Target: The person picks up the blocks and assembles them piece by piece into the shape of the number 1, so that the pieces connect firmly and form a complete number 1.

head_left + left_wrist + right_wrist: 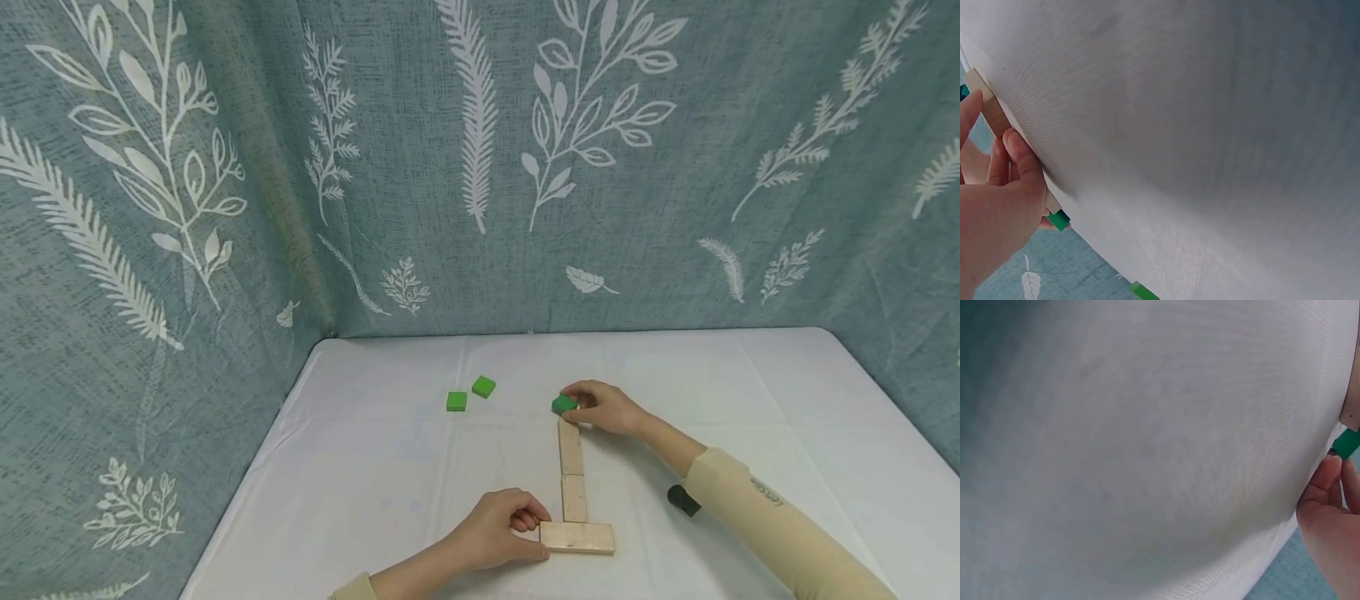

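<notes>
In the head view, two plain wooden blocks, a far one (570, 447) and a nearer one (573, 498), lie end to end in a line. A third wooden block (577, 538) lies crosswise at the near end, like the foot of a T. My left hand (495, 529) pinches that crosswise block by its left end, between thumb and fingers. At the line's far end, my right hand (611, 408) pinches a dark green block (563, 404) between thumb and fingers. The right wrist view shows the green block (1346, 444) just beyond a wooden end (1352, 400).
Two lighter green blocks, a nearer one (456, 402) and a farther one (483, 387), lie at the back left. A small black object (683, 500) is partly hidden by my right sleeve. White cloth covers the table (360, 467); a leaf-patterned curtain (420, 167) stands behind.
</notes>
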`<action>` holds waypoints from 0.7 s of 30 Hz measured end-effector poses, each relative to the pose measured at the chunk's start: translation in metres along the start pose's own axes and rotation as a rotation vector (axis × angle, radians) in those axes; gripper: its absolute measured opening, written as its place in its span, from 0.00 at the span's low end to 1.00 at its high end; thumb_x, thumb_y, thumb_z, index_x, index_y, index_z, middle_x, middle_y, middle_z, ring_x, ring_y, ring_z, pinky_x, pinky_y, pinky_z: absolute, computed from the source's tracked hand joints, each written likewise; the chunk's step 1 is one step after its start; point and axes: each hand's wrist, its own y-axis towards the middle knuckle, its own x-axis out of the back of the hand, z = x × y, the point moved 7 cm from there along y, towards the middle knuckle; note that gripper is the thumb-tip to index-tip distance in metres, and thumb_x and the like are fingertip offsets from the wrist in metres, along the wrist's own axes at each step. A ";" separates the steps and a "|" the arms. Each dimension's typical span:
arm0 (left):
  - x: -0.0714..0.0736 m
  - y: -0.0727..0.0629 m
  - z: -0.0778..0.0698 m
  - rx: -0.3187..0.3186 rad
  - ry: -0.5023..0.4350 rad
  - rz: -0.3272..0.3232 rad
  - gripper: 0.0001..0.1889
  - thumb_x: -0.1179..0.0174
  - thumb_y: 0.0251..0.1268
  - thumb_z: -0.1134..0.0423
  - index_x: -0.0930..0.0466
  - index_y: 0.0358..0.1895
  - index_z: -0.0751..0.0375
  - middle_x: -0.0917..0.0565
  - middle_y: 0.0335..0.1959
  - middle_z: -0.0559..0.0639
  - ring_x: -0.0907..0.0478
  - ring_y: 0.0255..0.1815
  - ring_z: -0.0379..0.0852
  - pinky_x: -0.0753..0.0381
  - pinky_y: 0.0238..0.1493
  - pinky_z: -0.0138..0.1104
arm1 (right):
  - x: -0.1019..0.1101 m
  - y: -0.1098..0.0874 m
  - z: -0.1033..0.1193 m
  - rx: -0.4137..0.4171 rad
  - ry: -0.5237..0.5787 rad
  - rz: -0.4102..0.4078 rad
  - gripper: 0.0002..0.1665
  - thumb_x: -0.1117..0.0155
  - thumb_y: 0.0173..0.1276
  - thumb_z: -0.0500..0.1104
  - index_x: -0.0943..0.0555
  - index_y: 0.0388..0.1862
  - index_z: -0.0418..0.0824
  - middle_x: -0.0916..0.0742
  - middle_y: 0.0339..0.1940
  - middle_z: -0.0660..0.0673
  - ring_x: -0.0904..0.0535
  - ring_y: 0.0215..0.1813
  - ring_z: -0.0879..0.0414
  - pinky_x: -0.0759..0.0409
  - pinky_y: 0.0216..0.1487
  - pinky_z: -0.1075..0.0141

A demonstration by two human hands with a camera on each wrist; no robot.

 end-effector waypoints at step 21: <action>0.001 0.001 -0.004 -0.014 -0.003 0.004 0.14 0.25 0.48 0.68 0.18 0.39 0.60 0.22 0.30 0.43 0.27 0.32 0.33 0.23 0.38 0.27 | -0.002 0.003 -0.007 -0.007 -0.006 0.003 0.23 0.38 0.71 0.44 0.24 0.60 0.33 0.20 0.41 0.46 0.27 0.40 0.55 0.25 0.37 0.64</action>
